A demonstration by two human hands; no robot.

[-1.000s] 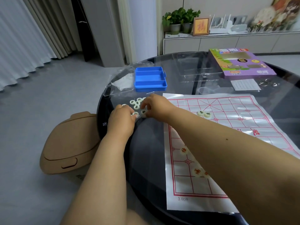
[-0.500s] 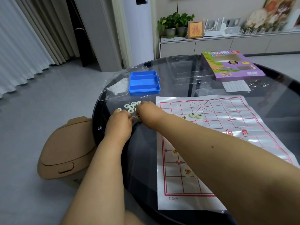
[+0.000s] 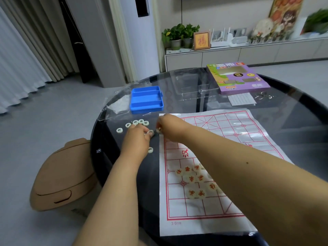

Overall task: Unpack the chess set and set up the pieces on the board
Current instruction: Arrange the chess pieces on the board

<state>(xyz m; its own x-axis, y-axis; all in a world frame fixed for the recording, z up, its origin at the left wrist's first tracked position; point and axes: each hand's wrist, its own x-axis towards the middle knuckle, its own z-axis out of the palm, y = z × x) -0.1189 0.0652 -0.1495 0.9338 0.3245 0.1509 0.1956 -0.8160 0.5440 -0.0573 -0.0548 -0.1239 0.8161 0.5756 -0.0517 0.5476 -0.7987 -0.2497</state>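
While the left hand (image 3: pixel 137 139) pinches a black-marked piece (image 3: pixel 150 132) and the right hand (image 3: pixel 168 126) pinches another, each should go onto a grid crossing of the paper board (image 3: pixel 221 132).

- The one camera sits on my head and looks forward and down over my arms.
- My left hand (image 3: pixel 136 139) and right hand (image 3: pixel 170 127) are close below it, mid-picture.
- Beyond my hands it sees far into the room.
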